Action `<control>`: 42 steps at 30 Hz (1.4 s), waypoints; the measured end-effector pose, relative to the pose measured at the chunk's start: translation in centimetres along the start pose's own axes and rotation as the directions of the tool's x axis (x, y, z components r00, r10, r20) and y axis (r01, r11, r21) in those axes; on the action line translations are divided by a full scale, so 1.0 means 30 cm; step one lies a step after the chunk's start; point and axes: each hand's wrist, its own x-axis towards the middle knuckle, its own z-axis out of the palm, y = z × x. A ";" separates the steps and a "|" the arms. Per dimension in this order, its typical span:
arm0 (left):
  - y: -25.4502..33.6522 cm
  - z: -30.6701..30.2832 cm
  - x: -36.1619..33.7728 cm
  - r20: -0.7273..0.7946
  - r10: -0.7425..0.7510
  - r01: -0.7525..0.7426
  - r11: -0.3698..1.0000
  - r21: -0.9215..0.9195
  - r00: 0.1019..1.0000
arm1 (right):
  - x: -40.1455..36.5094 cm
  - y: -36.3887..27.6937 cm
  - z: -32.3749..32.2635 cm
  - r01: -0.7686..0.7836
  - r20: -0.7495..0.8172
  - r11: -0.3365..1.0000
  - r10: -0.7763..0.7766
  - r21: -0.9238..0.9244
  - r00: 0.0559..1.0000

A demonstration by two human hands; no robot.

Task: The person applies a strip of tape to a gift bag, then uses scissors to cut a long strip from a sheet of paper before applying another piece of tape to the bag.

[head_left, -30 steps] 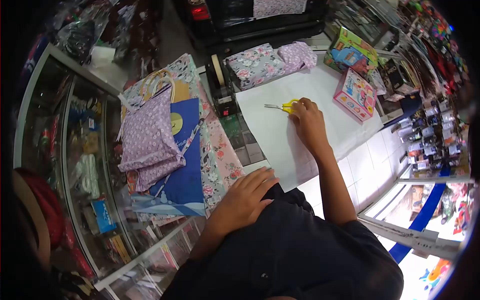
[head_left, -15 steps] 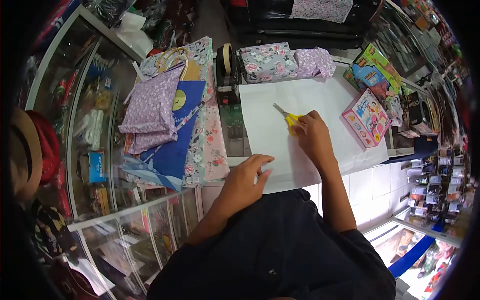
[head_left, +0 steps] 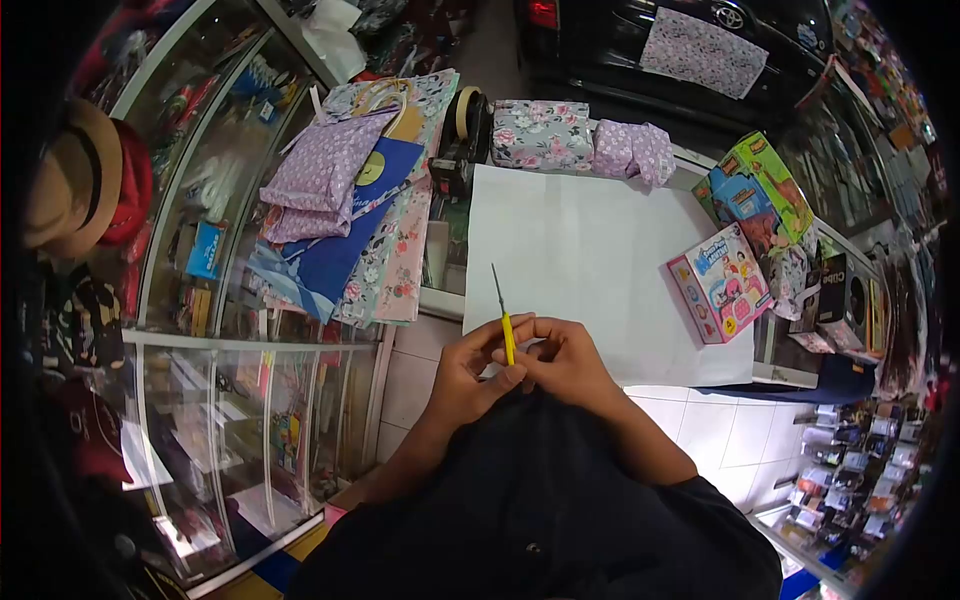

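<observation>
Yellow-handled scissors (head_left: 508, 338) stand edge-on between my two hands, close to my body, with the blades pointing away from me. My left hand (head_left: 473, 367) is closed, its fingertips and thumb at the left side of the handles. From the right, my right hand (head_left: 562, 362) has its fingers curled round the same handles; part of the grip is hidden. Beyond the hands a large white paper sheet (head_left: 580, 250) lies flat on the counter. On its right part rests a pink toy box (head_left: 722, 283).
Floral-wrapped parcels (head_left: 542, 135) and a tape dispenser (head_left: 462, 135) line the far edge. Left lie a purple flowered package (head_left: 325, 170) and stacked wrapping paper (head_left: 408, 250). A green box (head_left: 765, 185) is at the right. Glass cases (head_left: 230, 350) flank the left; a black car (head_left: 690, 60) is beyond.
My right hand has lifted the scissors off the white sheet and drawn them toward my body. My left hand has closed in beside them. The view has shifted.
</observation>
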 end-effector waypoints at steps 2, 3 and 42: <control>-0.023 0.035 -0.016 -0.007 -0.031 0.032 0.999 0.043 0.999 | -0.031 0.021 -0.043 0.063 0.038 0.992 -0.059 -0.114 0.998; -0.037 0.054 -0.023 -0.025 -0.036 0.037 0.998 0.042 0.999 | -0.045 0.035 -0.058 0.132 0.069 0.966 -0.119 -0.222 0.990; -0.193 -0.337 -0.059 0.039 -0.382 0.374 0.917 0.143 0.923 | -0.242 0.300 0.363 -0.115 -0.367 0.972 0.185 0.206 0.912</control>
